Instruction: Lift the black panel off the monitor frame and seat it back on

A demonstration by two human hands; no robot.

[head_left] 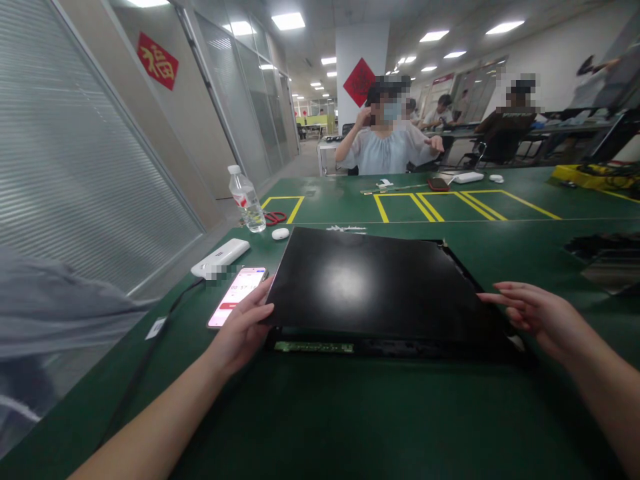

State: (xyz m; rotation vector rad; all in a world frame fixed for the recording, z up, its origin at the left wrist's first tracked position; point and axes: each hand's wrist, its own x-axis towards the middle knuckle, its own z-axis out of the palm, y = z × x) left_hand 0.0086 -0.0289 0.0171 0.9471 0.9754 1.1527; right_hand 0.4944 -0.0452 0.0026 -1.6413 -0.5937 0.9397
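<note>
A black, glossy flat panel (370, 287) lies tilted over a black frame (430, 350), its left side raised. A green circuit strip (314, 347) shows along the frame's near edge. My left hand (250, 327) grips the panel's left edge, thumb on top and fingers underneath. At the panel's right edge, my right hand (535, 317) touches the side with an extended index finger; its other fingers are apart and partly curled, with nothing held in them.
Left of the panel are a lit phone (239, 297), a white power bank (221, 259), a white earbud case (281, 234), a water bottle (247, 200) and red scissors (275, 218). Dark sheets (607, 260) lie at right. A person (387, 150) sits across the green table (350, 420).
</note>
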